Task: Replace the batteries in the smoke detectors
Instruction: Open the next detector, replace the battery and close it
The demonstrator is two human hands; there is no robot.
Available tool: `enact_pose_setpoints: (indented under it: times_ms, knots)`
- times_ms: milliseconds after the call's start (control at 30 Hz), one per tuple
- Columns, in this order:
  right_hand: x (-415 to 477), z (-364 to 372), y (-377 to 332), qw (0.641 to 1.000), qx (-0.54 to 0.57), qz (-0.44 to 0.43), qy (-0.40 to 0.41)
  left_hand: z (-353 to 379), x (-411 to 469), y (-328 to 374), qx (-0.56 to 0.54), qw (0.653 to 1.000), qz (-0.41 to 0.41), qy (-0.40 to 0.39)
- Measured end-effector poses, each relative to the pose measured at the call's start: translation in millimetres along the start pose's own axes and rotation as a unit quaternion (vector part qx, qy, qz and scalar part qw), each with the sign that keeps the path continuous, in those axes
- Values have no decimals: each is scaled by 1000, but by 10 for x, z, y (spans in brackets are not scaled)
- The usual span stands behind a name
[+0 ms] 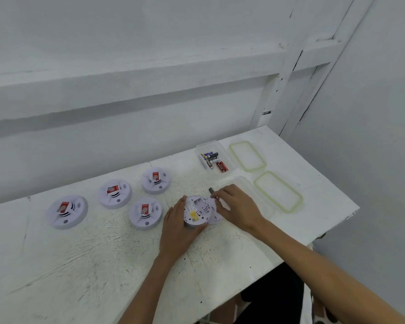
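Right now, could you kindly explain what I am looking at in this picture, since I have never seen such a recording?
No machine here: a person wears a camera on the head, looking down at their own hands over a white table. The left hand steadies an opened smoke detector, underside up. The right hand pinches a small dark battery in its fingers. Four more detectors lie to the left. Behind are a clear box of batteries, an empty box and two lids.

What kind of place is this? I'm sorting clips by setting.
Probably a plain workroom or staged bench: a scuffed white table against bare white-painted walls, holding only smoke detectors and a clear battery tub.
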State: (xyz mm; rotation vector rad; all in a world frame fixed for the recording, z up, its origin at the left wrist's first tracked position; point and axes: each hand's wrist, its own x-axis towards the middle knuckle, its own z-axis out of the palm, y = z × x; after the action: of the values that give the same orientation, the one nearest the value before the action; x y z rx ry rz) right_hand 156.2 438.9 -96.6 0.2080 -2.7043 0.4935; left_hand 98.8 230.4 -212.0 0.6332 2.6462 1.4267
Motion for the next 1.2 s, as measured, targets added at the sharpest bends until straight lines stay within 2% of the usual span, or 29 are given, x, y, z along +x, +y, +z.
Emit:
enact_pose_setpoints:
  times_ms: [133, 267, 500, 667, 1033, 1200]
  knots:
    - [-67, -187, 272, 999, -9, 49, -10, -64, -15, 85, -9, 1000, 0, -17]
    - [-164, -280, 515, 994, -31, 88, -53, -70, -19, 87, -15, 1000, 0, -15]
    - [-230, -263, 626, 981, -79, 98, -147, -90, -35, 135, -25, 1000, 10, -13]
    - [-170, -249, 624, 978, -80, 105, -159, -100, -43, 159, -23, 1000, 6, -9]
    - [283, -163, 577, 986, 27, 160, -22, -116, -50, 189, -43, 999, -4, -11]
    - [675, -21, 614, 986, 25, 162, -41, -114, -58, 201, -45, 999, -13, -5]
